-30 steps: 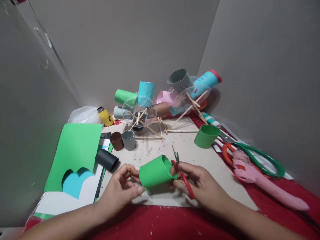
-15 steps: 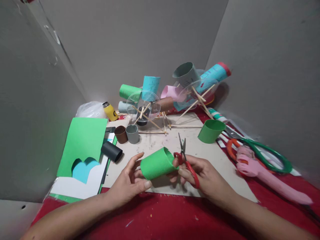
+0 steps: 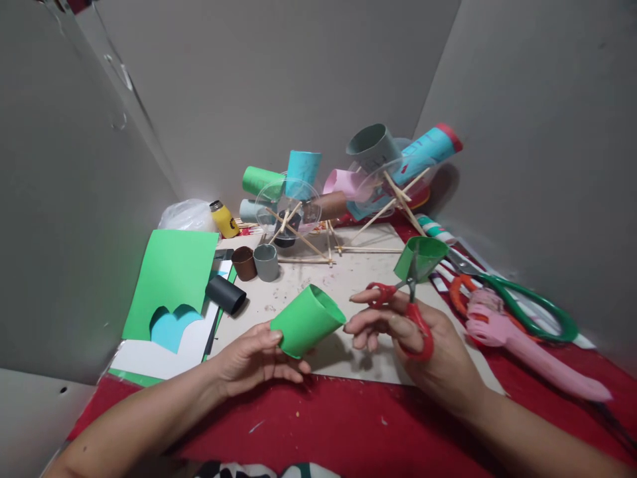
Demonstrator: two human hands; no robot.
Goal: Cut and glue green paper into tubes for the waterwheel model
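My left hand (image 3: pixel 259 358) grips a bright green paper tube (image 3: pixel 303 322) by its lower left end, thumb on top and fingers beneath. The tube tilts, its open end toward upper right. Red-handled scissors (image 3: pixel 418 325) hang on the fingers of my right hand (image 3: pixel 432 352), blades pointing up and a little apart. The right fingertips lie just right of the tube's rim; whether they touch it I cannot tell. A second green tube (image 3: pixel 411 255) stands on the board behind the scissors. Left of centre are a brown ring (image 3: pixel 243 264), a grey ring (image 3: pixel 267 263) and a black tube (image 3: pixel 225 295).
Two wheel models of stick frames (image 3: pixel 308 245), clear discs and coloured tubes stand behind. Green paper (image 3: pixel 182 279) and a blue heart-like shape (image 3: pixel 174 328) lie left. Large green-handled scissors (image 3: pixel 537 309), a pink glue gun (image 3: pixel 537 358) and orange tape (image 3: pixel 460 292) lie right. A yellow bottle (image 3: pixel 225 220) stands behind.
My right hand has drawn back to the right from the tube with the scissors, which have swung in the fingers. My left hand has tilted the green tube more upright.
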